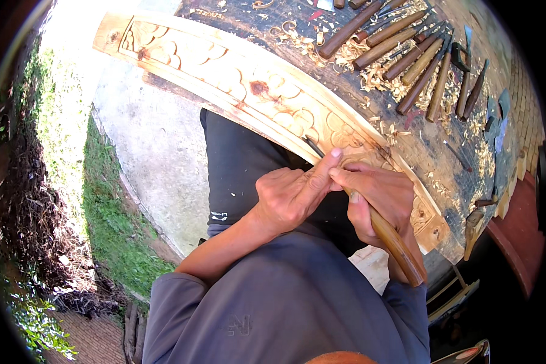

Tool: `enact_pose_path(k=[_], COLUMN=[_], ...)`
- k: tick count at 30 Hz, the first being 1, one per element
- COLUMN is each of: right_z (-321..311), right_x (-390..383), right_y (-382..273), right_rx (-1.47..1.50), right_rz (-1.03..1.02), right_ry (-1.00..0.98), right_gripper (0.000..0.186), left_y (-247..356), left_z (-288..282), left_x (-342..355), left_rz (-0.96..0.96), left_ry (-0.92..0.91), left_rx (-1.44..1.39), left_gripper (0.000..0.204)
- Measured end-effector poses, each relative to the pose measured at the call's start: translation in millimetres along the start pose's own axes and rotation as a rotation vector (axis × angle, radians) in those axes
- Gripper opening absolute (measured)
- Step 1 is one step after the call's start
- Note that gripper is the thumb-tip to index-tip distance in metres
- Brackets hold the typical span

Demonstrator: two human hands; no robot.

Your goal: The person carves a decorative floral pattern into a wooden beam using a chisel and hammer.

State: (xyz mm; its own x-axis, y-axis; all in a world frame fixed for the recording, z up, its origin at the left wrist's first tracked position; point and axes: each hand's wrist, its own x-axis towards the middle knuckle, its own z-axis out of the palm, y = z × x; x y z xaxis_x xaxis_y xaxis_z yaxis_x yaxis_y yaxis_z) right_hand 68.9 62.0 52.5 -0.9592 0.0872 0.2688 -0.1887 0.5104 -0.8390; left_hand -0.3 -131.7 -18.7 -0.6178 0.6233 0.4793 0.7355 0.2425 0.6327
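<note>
A long pale wooden board [224, 64] with carved cloud-like curves runs along the near edge of the workbench. My right hand [379, 194] is wrapped round the brown wooden handle of a carving chisel [394, 242], whose dark metal blade points up and left over the board's near edge. My left hand [297, 191] is closed near the blade, its thumb stretched toward the carved surface. The fingers of both hands meet around the front of the chisel. Whether the cutting tip touches the wood is hard to tell.
Several wooden-handled carving tools [412, 60] lie in a row on the workbench [406, 145] among curled wood shavings [370, 79]. A wooden mallet-like piece [472, 230] sits at the bench's right end. Grass [118, 212] and a concrete strip [145, 139] lie to the left.
</note>
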Motion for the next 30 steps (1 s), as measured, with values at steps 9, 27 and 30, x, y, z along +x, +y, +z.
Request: enact_pose_path(k=[9, 27, 30], right_z=[-3, -61, -63], right_x=[-17, 32, 43], right_y=[23, 26, 25], right_rx=[0.154, 0.262, 0.190], right_rz=[-0.063, 0.255, 0.238], right_ry=[0.042, -0.226, -0.255], right_gripper=[0.034, 0.034, 0.034], left_y=[-2, 10, 11], left_z=[-6, 26, 30], left_x=[0, 23, 23], left_rz=[0.120, -0.010, -0.040], left_ry=[-0.053, 0.069, 0.085], left_rx=[0.106, -0.047, -0.026], left_gripper=[0.070, 0.081, 0.090])
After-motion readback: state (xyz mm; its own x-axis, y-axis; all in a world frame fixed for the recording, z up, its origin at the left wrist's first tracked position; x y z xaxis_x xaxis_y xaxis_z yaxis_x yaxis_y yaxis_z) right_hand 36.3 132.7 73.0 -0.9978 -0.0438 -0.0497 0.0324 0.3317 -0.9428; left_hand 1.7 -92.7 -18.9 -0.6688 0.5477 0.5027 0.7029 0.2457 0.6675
